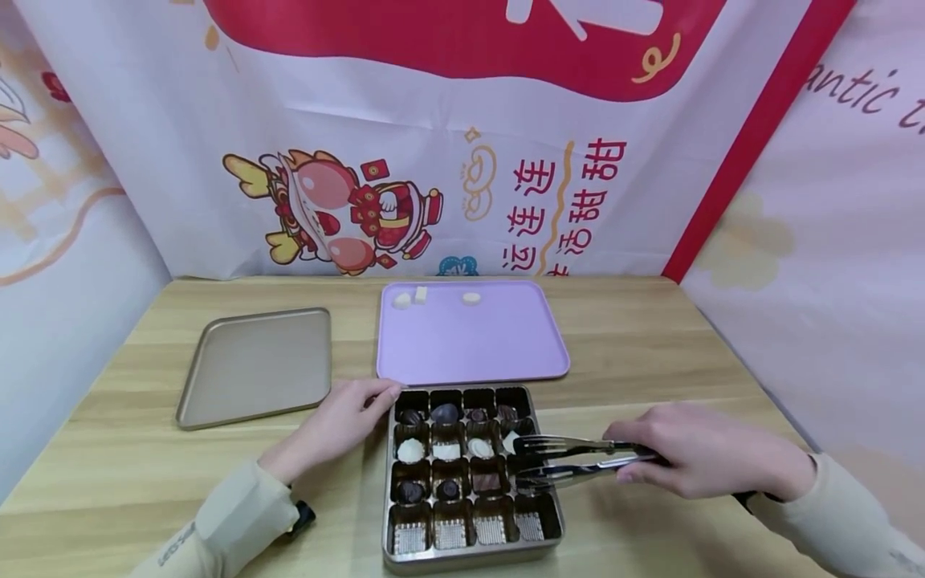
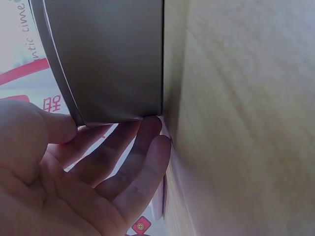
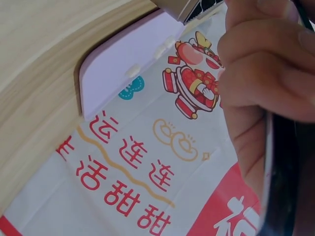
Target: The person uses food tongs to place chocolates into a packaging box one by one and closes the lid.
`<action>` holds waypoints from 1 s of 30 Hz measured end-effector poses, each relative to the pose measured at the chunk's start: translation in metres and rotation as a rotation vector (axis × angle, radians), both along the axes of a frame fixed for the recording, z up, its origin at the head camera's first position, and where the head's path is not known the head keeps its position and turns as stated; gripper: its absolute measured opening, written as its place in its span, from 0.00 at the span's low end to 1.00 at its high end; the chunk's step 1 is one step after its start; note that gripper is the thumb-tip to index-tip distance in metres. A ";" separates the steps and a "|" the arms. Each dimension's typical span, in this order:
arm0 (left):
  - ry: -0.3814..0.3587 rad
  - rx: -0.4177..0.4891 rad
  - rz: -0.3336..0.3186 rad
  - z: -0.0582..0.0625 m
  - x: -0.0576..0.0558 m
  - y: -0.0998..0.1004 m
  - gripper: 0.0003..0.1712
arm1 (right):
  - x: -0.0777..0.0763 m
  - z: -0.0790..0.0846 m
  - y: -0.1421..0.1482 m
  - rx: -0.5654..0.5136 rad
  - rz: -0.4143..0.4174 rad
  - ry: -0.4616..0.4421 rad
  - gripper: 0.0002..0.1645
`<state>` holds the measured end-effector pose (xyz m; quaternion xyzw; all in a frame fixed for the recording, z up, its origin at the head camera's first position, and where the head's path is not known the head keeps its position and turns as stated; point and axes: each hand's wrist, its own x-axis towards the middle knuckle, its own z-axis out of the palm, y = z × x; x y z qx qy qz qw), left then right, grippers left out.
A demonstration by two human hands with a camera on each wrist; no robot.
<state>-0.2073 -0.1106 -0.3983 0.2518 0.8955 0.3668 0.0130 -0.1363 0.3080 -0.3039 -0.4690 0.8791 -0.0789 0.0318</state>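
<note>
A metal chocolate box with a divided dark insert stands near the table's front. Its two far rows hold dark and white chocolates; the third holds dark ones, and ridged floors show in the nearest row. My left hand grips the far left corner, thumb at the rim and fingers against the wall. In my right hand is a pair of tongs, its arms apart over the right column. One tip lies by a white chocolate; whether they touch, I cannot tell.
Beyond the box lies a lilac tray with a few white chocolates along its far edge. A bronze-coloured tray lies at the left. Printed cloth hangs behind the wooden table.
</note>
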 end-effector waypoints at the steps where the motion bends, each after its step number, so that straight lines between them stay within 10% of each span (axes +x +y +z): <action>1: -0.001 0.001 0.000 -0.001 0.001 -0.001 0.17 | -0.001 0.000 0.000 -0.001 0.002 -0.007 0.13; 9: 0.025 0.017 0.029 -0.004 0.006 -0.003 0.13 | -0.025 0.006 0.002 -0.065 -0.043 -0.030 0.16; 30: 0.011 -0.031 0.036 0.000 0.001 0.001 0.15 | -0.158 -0.013 -0.009 -0.143 -0.363 -0.069 0.19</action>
